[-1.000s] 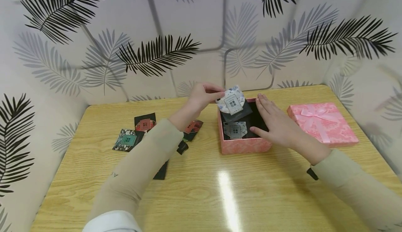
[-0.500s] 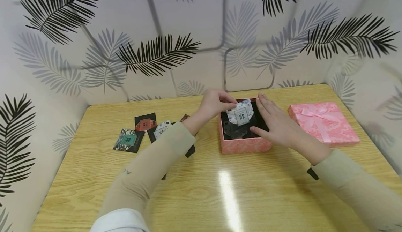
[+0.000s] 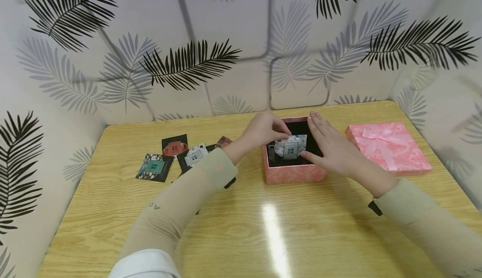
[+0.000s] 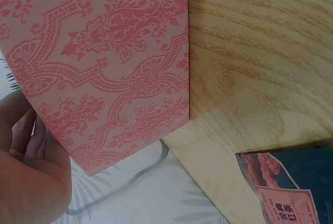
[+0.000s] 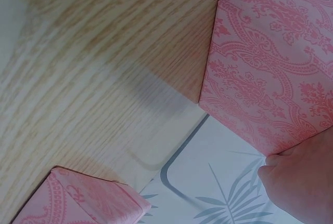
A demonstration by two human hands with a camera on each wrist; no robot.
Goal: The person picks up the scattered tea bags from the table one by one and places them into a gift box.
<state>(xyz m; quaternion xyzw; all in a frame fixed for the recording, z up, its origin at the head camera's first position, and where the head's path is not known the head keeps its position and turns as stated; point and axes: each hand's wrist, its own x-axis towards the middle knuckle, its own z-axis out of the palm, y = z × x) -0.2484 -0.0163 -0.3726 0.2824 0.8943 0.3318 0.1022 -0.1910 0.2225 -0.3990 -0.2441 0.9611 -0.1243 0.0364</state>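
In the head view my left hand (image 3: 261, 131) pinches the top edge of a tea sachet (image 3: 291, 149), which is inside the open pink box (image 3: 295, 174). The sachet is black with a pale floral panel and a grey label. Across the box's right rim lies my right hand (image 3: 333, 150), fingers extended and thumb reaching inside. The left wrist view has the box's patterned wall (image 4: 114, 68) beside the left hand (image 4: 31, 177), whose fingertips are hidden. At the lower right of the right wrist view, the right hand (image 5: 302, 177) touches the box's edge.
The pink lid (image 3: 391, 148) with a ribbon bow lies right of the box. Several sachets lie to the left, among them a red-labelled one (image 3: 175, 147), a teal-labelled one (image 3: 153, 167) and a white-labelled one (image 3: 196, 155). My left sleeve covers part of the pile. A patterned wall stands behind the table.
My left hand has moved right and down, bringing the floral sachet from above the box's left rim to inside it. The right hand has stayed on the box.
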